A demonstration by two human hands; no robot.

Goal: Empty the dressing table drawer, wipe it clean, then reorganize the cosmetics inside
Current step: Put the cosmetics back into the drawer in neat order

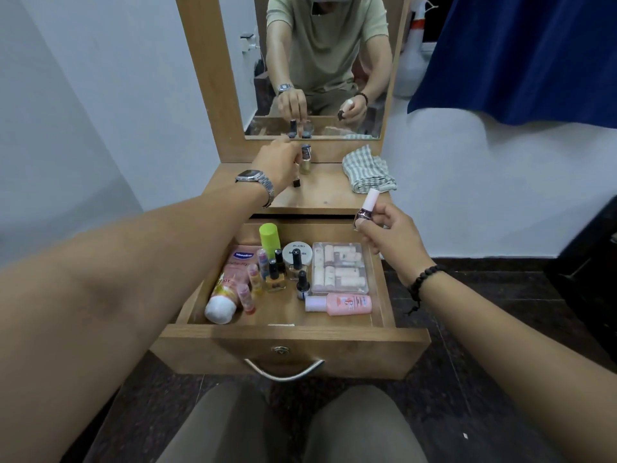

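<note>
The wooden drawer is pulled out and holds several cosmetics: a green-capped bottle, a pink Vaseline tube, nail polish bottles, a clear box of small tubes and a pink lotion bottle. My left hand reaches over the table top and grips a small dark-capped bottle beside a gold nail polish bottle. My right hand hovers above the drawer's right rear corner, holding a nail polish bottle with a pale pink cap.
A checked cloth lies crumpled on the table top at the right. The mirror stands behind it. A blue curtain hangs at the right, with a white spray bottle beside it. My knees sit below the drawer front.
</note>
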